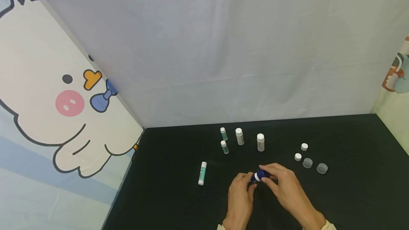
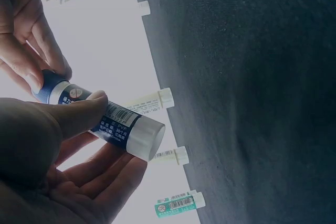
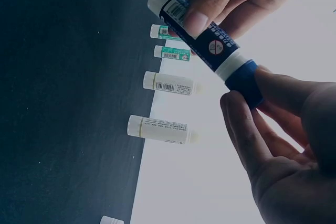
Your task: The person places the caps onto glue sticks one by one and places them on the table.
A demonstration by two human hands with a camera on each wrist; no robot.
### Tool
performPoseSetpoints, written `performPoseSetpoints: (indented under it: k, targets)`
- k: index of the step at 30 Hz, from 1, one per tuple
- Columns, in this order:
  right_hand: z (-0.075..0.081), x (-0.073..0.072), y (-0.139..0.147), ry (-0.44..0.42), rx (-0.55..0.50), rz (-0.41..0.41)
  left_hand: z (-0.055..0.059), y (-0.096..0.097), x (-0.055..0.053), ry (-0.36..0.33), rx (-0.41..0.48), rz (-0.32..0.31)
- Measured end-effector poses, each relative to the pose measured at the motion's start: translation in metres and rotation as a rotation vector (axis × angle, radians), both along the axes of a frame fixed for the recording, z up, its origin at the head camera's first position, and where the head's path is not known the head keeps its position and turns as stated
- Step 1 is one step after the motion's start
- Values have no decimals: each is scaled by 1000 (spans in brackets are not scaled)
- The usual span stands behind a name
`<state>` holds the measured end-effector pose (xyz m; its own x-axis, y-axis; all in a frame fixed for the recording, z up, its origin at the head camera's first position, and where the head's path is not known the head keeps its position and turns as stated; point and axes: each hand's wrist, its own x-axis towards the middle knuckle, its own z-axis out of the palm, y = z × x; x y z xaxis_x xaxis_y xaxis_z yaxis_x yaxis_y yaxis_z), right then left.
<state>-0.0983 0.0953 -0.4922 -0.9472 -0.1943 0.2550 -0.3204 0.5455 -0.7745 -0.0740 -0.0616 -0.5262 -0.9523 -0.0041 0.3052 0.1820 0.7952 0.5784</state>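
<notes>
A glue stick (image 2: 118, 116) with a dark blue label and a white base is held tilted in both hands, over the near middle of the table in the head view. My left hand (image 1: 239, 196) grips its labelled body, the thumb lying across the label. Between thumb and fingertips, my right hand (image 1: 285, 187) pinches the blue cap (image 3: 245, 83) at the other end. A white collar (image 3: 230, 65) shows between cap and label.
A green-and-white glue stick (image 1: 202, 173) stands left of the hands. Behind are two small green ones (image 1: 224, 147) and two white ones (image 1: 260, 142). White caps (image 1: 304, 147) and translucent caps (image 1: 322, 168) lie at right on the black table (image 1: 166, 201).
</notes>
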Motion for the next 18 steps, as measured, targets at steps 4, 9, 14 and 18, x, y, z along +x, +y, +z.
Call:
performPoseSetpoints:
  k: [4,9,14,18]
  targets:
    - [-1,0,0,-14,-15,6,1,-1,1,-6,-12,2]
    - [1,-1,1,-54,-21,18,2,-1,1,-15,-31,-12]
    - [1,0,2,-85,-14,32,1,0,1,-25,-60,-29]
    - [0,-1,2,-73,-15,41,0,-1,1,-11,-79,-34]
